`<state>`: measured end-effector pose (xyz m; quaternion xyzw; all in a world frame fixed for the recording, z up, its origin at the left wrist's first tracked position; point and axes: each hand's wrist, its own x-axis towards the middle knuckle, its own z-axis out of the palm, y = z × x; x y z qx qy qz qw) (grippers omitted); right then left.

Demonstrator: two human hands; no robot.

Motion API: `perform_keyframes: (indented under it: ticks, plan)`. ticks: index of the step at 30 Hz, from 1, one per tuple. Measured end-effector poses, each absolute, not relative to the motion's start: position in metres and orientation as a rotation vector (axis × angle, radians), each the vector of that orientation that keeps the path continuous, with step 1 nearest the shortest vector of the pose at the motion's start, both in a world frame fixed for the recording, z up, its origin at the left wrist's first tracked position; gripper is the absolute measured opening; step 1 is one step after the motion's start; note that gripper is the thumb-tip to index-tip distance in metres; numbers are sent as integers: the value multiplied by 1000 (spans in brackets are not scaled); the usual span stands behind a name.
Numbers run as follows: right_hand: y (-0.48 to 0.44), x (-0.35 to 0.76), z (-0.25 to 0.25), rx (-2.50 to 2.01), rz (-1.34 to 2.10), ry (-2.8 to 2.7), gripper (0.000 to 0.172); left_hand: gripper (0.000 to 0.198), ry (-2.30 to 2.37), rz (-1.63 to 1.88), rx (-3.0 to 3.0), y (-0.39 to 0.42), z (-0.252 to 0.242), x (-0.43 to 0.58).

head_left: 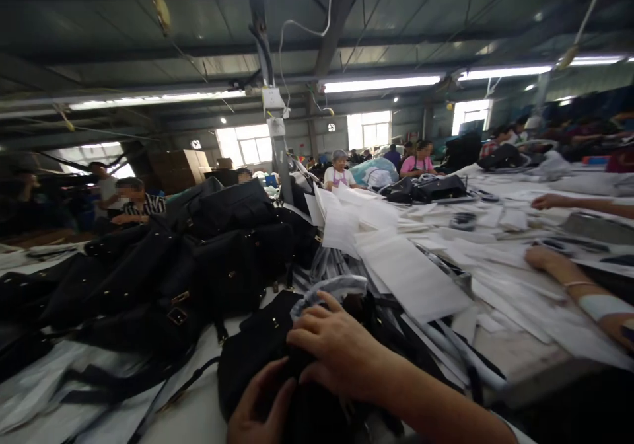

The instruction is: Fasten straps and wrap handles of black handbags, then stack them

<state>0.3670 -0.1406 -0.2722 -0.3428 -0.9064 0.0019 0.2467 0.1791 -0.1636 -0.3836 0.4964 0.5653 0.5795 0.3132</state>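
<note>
One black bag lies at the lower centre of the frame, the left hand and right hand touching it; whether either grip pinches it, I cannot tell. Other bags heap at left.

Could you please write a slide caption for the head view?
Left fingers and right fingers at work on a black bag, beside piled black bags and white sheets.
</note>
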Motion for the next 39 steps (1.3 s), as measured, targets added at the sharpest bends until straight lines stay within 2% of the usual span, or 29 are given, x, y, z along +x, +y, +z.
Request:
perform_keyframes:
  ticks: [5, 9, 11, 13, 15, 17, 19, 24, 26, 30, 32, 39]
  plan:
    - [-157, 373, -310, -1210, 74, -2041, 29, 48, 1320, 1523, 1063, -168, -375, 176]
    - [-167, 377, -324, -1038, -68, -1861, 28, 44, 1290, 1552, 1060, -169, -373, 181]
    - [-170, 382, -323, -1033, -80, -1752, 21, 43, 1272, 1574, 1075, -171, -371, 181]
    - [-168, 388, -324, -1183, 151, -1710, 18, 40, 1252, 1587, 1086, -173, -368, 181]
    - [-158, 393, -331, -1350, 561, -1792, 33, 36, 1232, 1586, 1086, -176, -364, 181]
    - [-145, 393, -338, -1395, 971, -1850, 38, 35, 1215, 1590, 1056, -180, -361, 183]
    - [-135, 388, -341, -1311, 1250, -1807, 36, 35, 1195, 1589, 1014, -183, -358, 186]
    - [-138, 367, -328, -1021, 1667, -1302, 50, 40, 1143, 1561, 956, -188, -358, 189]
    - [-141, 359, -327, -905, 1800, -1038, 47, 40, 1137, 1572, 942, -188, -360, 188]
    - [-139, 350, -336, -762, 1943, -653, 26, 40, 1117, 1552, 910, -188, -360, 184]
    - [-135, 350, -336, -720, 1970, -539, 23, 40, 1096, 1513, 911, -188, -359, 183]
    - [-129, 353, -294, -521, 2026, -689, 39, 34, 1223, 1421, 1021, -193, -355, 179]
